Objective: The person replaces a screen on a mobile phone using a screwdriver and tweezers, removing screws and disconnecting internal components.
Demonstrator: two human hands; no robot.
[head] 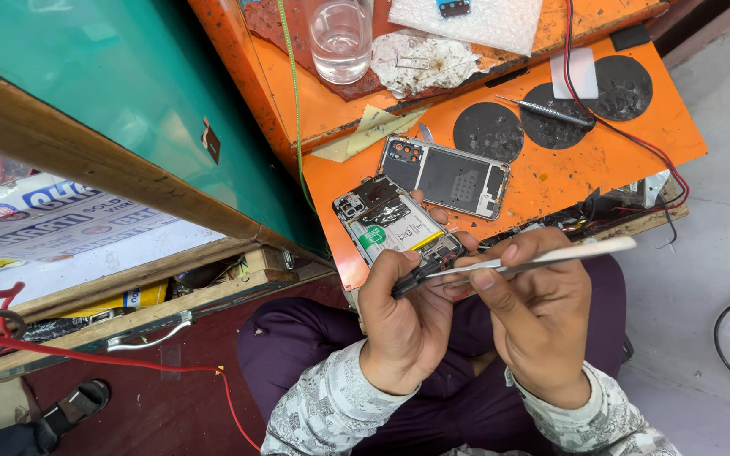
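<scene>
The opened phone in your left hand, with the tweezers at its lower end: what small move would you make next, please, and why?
Probably ease the tweezers in the right hand slightly further into the lower end of the opened phone. Their tips already sit there beside the left hand thumb, which steadies the phone; whether they grip any part is too small to tell.

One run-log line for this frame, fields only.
left hand: holds opened phone | right hand: tweezers at phone's lower end | back cover: on orange bench
</scene>
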